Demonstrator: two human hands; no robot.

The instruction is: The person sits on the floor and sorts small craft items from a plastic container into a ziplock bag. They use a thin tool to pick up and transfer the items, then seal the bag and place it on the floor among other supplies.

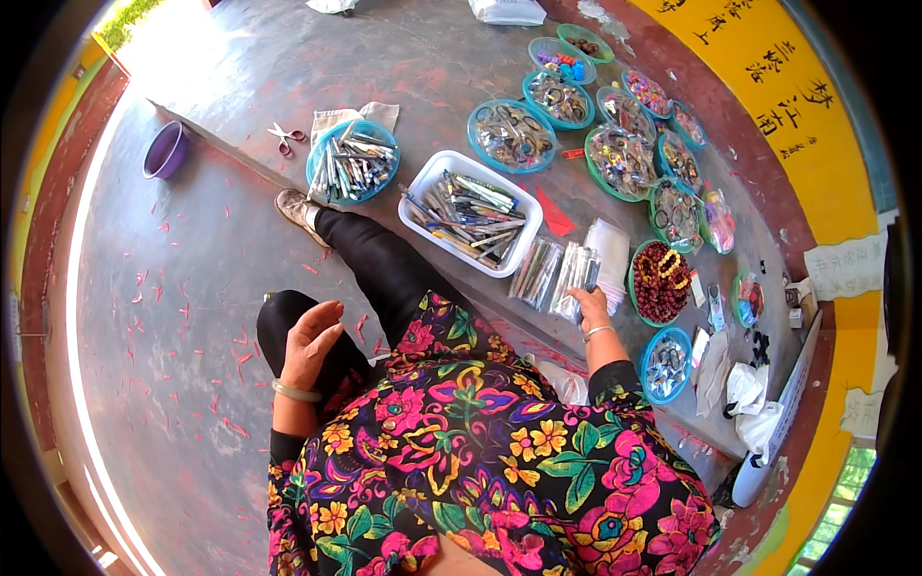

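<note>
My right hand [593, 307] reaches to the right, its fingers closed on the near end of a clear plastic packet of pens [573, 269]. A similar clear packet [537, 272] lies close against its left side. Beyond them sits a stack of flat clear plastic bags [609, 248]. My left hand [309, 344] is raised over my bent knee, fingers loosely stretched and apart, with nothing visible in it. Ahead, a white tub [523, 252] holds many loose pens [471, 211]. A blue basket [395, 163] at its left is filled with more pens [351, 165].
Scissors [285, 138] and a purple basin [165, 151] are on the floor at the left. A basket of dark red beads [661, 281] and a blue basket of small packets [667, 365] stand right of my hand. Several baskets of trinkets [512, 135] line the far right.
</note>
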